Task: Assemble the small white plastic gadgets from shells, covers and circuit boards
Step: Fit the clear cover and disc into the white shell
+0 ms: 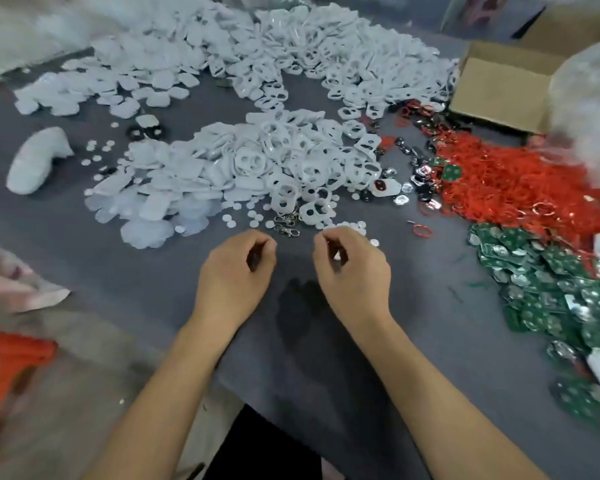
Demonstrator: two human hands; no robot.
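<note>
My left hand (238,271) hovers over the grey table (326,341) with its fingers curled in; I see nothing in it. My right hand (352,268) is beside it, fingers curled, pinching a small white plastic piece (336,256). Just beyond both hands lies a heap of white covers with two holes (291,161) and flat white shells (160,202). Small white round discs (352,226) are scattered by my right fingertips. Green circuit boards (551,292) are piled at the right.
A bigger heap of white parts (274,50) spreads across the back. Red wire coils (510,174) lie at the right, with a cardboard box (499,91) behind them. Metal clasps (286,225) sit in front of my left hand. A white bag (35,161) lies at the left.
</note>
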